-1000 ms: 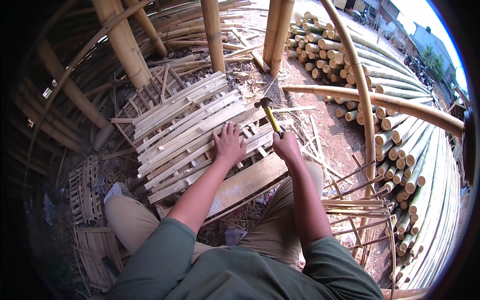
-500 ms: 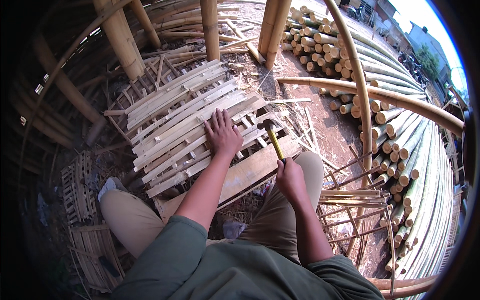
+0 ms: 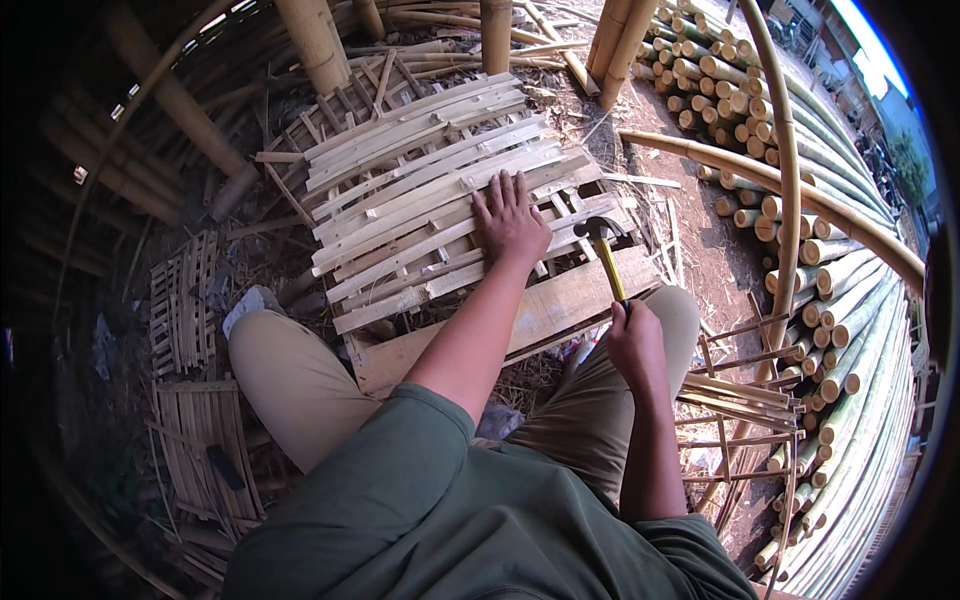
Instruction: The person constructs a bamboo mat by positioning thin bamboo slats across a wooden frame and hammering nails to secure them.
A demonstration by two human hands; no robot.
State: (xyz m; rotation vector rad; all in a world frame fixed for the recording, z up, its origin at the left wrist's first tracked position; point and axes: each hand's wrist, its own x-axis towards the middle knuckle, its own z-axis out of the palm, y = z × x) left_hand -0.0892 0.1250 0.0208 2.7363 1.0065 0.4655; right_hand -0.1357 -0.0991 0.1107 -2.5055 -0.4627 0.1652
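A panel of pale bamboo slats (image 3: 420, 190) lies in front of me, resting partly on a wooden plank (image 3: 540, 310). My left hand (image 3: 510, 220) presses flat on the slats, fingers spread. My right hand (image 3: 635, 345) grips the yellow handle of a hammer (image 3: 603, 250); its dark head hangs just above the right edge of the slats. My knees in tan trousers flank the plank.
Stacked bamboo poles (image 3: 790, 210) fill the right side, with a long curved pole (image 3: 780, 180) over them. Thick upright bamboo posts (image 3: 310, 40) stand at the back. Finished slat panels (image 3: 185, 300) lie on the ground to the left. Thin sticks (image 3: 740, 400) lie beside my right knee.
My right hand with the hammer has drawn back toward me and lowered. My left hand slid further out over the slats. The view has tilted down and closer.
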